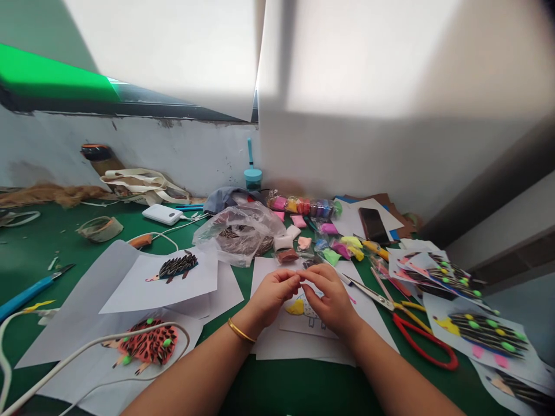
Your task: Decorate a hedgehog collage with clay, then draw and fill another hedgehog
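Note:
My left hand [278,293] and my right hand [332,296] meet at their fingertips above the white paper [269,335]. The left fingers are pinched together, and the right index finger presses against them while its thumb stays lower and apart. Anything between the fingertips is too small or hidden to name. Below them lies a drawing of a hedgehog [310,312], partly covered by my right hand. Its face is filled with yellow clay [295,307]. Small packs of coloured clay lie just beyond, among them a brown one [287,256] and a green one [332,256].
Scissors with red handles [453,361] lie to the right, near stacked hedgehog pictures [485,332]. On the left are more hedgehog pictures [177,266], a white cable [87,352] and a blue-handled tool [28,294]. A plastic bag of seeds [236,234] and a phone [373,225] lie farther back.

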`<state>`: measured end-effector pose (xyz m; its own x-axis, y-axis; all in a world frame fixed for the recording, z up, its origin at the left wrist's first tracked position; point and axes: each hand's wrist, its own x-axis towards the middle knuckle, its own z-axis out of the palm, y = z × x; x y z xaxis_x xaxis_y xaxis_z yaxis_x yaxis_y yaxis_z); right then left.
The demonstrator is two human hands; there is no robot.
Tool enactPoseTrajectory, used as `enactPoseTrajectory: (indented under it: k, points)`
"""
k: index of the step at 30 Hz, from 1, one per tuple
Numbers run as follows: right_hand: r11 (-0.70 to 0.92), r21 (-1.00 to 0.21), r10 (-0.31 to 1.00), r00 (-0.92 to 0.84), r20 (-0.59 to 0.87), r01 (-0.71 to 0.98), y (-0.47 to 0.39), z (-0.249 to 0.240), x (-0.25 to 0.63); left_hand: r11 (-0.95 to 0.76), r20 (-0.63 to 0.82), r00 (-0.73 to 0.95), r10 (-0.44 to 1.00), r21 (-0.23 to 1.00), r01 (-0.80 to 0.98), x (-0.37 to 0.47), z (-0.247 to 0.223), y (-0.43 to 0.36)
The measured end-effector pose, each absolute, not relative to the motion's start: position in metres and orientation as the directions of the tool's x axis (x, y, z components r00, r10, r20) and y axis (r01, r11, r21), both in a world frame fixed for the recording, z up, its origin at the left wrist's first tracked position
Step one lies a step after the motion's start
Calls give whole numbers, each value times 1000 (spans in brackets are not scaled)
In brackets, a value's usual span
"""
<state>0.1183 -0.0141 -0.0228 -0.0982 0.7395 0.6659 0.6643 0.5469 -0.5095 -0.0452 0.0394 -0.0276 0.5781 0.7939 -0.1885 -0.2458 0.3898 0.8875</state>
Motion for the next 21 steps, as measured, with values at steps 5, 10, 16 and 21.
enactPoseTrajectory:
  k: [5, 10, 16, 21]
  points:
    - [548, -397, 715, -166, 679, 736, -13, -23, 120, 379, -195, 557, 807, 895, -236, -45, -26, 41]
    - [530, -377, 722, -171, 671, 759, -11, -26, 121, 275, -155, 456, 876, 938, -210, -45, -21, 40]
    - [519, -432, 729, -119, 674, 737, -11, -28, 121, 66, -1, 403, 915, 987, -146, -45, -14, 35]
    - [542, -438, 726, -138, 674, 717, -12, -26, 119, 29, 17, 446, 895, 995, -95, -46, -13, 34]
